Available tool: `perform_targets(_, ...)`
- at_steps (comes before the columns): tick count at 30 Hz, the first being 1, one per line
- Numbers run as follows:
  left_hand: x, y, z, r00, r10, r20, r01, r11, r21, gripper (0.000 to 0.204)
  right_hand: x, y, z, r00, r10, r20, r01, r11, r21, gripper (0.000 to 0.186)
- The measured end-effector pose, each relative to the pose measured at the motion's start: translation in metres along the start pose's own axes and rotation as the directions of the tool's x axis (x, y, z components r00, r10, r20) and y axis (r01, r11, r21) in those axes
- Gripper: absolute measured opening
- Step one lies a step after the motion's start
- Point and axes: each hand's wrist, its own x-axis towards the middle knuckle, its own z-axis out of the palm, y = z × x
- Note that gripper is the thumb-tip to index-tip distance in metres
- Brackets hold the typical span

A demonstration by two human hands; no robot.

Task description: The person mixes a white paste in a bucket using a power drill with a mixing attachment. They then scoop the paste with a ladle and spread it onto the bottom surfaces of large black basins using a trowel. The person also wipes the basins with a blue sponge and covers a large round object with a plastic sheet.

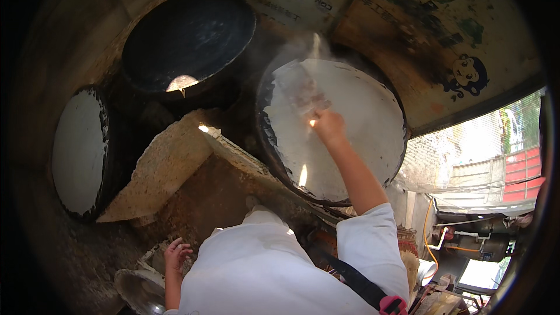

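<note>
A large round black pan (402,140) lies before me on the right. A thin white sheet of batter (356,111) covers most of its inside, with ragged edges, and steam rises at the far rim. Over the left part of this sheet, my right hand (328,125) is closed on a flat brownish thing (306,94), blurred so that its kind does not show. Low at my left side, my left hand (177,252) hangs with loosely bent fingers apart and nothing in it, beside a metal bowl (140,289).
A dark, bare pan (189,38) is at the far left. Another pan with a white layer (80,151) stands at the left edge. Pale stone-like ledges (163,166) separate the pans. Stained panels (431,35) form the back wall. Pipes and clutter (466,239) are at right.
</note>
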Motion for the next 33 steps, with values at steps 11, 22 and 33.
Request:
perform_targets(11,-0.001,-0.005,-0.008,0.999,-0.023,-0.029,0.023,1.0,-0.012,0.038,0.014,0.237,-0.012,0.785,0.618,-0.03,-0.47,0.628,0.621,0.04)
perform_targets(22,0.004,0.014,0.017,1.0,0.019,-0.001,-0.018,0.999,0.026,0.037,0.055,0.064,-0.014,0.954,0.23,0.191,-0.291,0.858,0.422,0.049)
perform_targets(33,-0.002,0.01,0.02,0.998,0.016,-0.056,-0.013,0.999,0.043,0.038,0.065,0.125,-0.016,0.937,0.327,-0.121,-0.292,0.926,0.24,0.025)
